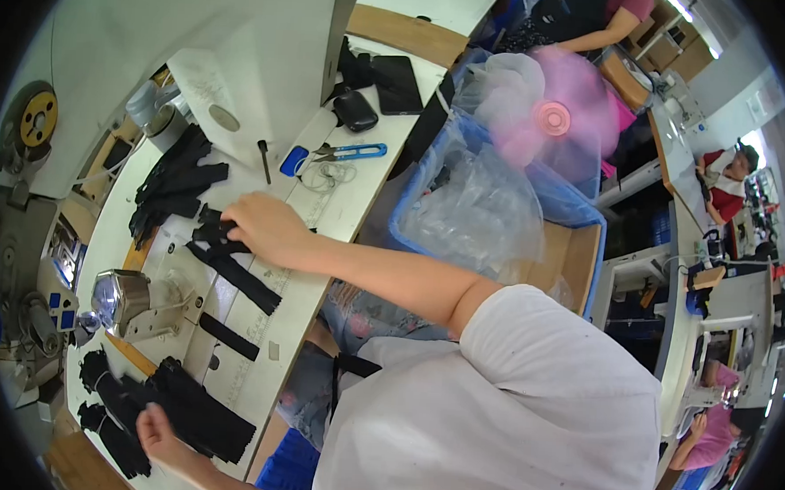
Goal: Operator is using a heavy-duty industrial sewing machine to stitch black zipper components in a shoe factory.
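Observation:
On the white sewing table point(295, 271), my right hand point(265, 225) is closed with its fingertips on a small bunched black fabric strip point(218, 236). Just below that hand, a longer black strip point(244, 282) lies slantwise on the table. A pile of black fabric pieces point(176, 180) rests beyond my right hand. At the lower left my left hand point(162, 437) is pinched at the edge of a slightly blurred black strip point(131, 397). Beside it are a stack of black strips point(202, 412) and a tied bundle point(116, 443). Another short strip point(229, 337) lies between my hands.
A shiny metal sewing machine part point(121, 302) stands between the piles. Blue-handled thread snips point(353, 152), a black mouse-shaped object point(355, 110) and a dark tablet point(396, 84) lie farther along. Behind are a plastic-lined blue bin point(403, 219), a spinning pink fan point(554, 119) and co-workers.

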The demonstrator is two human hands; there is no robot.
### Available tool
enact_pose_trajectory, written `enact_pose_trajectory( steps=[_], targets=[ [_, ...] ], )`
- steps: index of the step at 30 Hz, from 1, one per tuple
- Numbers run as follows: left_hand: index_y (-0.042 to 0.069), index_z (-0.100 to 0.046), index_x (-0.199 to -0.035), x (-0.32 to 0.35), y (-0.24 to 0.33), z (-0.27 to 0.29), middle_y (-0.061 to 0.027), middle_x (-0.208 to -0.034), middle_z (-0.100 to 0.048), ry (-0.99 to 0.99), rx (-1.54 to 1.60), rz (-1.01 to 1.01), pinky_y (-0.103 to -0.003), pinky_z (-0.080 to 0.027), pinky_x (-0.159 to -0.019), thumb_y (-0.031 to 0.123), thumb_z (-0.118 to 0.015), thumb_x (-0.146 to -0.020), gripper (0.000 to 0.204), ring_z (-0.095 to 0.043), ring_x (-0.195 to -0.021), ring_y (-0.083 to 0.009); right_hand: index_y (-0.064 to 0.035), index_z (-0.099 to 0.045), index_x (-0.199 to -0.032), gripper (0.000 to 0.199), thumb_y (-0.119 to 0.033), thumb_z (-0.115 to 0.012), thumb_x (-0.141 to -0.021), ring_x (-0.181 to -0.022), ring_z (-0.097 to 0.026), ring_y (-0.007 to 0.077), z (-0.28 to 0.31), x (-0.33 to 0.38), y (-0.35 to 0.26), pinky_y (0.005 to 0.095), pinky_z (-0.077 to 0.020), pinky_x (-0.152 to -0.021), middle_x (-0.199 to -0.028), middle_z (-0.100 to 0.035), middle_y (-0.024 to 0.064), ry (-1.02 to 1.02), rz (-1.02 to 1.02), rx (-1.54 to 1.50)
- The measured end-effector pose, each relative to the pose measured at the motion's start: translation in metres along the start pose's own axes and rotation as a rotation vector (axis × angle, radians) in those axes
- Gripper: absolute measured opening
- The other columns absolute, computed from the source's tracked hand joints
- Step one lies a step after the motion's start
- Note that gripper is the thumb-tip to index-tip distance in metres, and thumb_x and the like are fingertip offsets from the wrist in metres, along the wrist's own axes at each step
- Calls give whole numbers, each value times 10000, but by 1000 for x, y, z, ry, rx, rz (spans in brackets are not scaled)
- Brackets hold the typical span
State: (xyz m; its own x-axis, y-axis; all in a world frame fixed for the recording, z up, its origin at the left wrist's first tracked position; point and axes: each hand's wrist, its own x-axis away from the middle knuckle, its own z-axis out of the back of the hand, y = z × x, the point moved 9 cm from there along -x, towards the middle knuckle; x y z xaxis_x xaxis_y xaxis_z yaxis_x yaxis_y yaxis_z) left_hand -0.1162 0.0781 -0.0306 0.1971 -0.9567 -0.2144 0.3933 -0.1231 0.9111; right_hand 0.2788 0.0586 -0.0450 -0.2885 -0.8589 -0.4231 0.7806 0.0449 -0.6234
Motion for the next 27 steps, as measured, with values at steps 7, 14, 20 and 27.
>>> enact_pose_trajectory(
  steps=[7,14,20,27],
  targets=[
    [33,-614,-1059,61,94,-64,-85,-921,-580,95,-495,-431,-341,-414,-824,116,-703,-800,286,-536,-870,-221,3,-552,-1200,307,-62,-507,-903,-790,-605,138,29,-13,8,259,-503,-694,-971,-652,91,-27,-187,-675],
    [-7,-547,-1189,86,132,-214,-174,-1181,-557,-651,121,-490,-339,-439,-927,-19,-505,-891,302,-550,-1119,-284,22,-578,-1079,197,-106,-517,-942,-652,-580,92,23,11,-9,235,-479,-585,-821,-641,55,-188,-331,-952],
    [-66,-477,-1171,57,109,-270,-255,-1139,-561,-598,-7,-476,-403,-448,-882,-27,-543,-830,350,-535,-1089,-408,18,-623,-883,187,-155,-566,-925,-557,-549,81,67,17,-5,218,-425,-513,-737,-606,26,15,-253,-464],
    [-87,-479,-1101,33,100,-284,-301,-913,-594,-455,79,-399,-459,-475,-741,29,-533,-863,270,-586,-892,-473,-7,-597,-893,195,-186,-548,-953,-573,-476,85,112,42,5,230,-386,-526,-715,-537,26,299,-269,-837]
  ],
)
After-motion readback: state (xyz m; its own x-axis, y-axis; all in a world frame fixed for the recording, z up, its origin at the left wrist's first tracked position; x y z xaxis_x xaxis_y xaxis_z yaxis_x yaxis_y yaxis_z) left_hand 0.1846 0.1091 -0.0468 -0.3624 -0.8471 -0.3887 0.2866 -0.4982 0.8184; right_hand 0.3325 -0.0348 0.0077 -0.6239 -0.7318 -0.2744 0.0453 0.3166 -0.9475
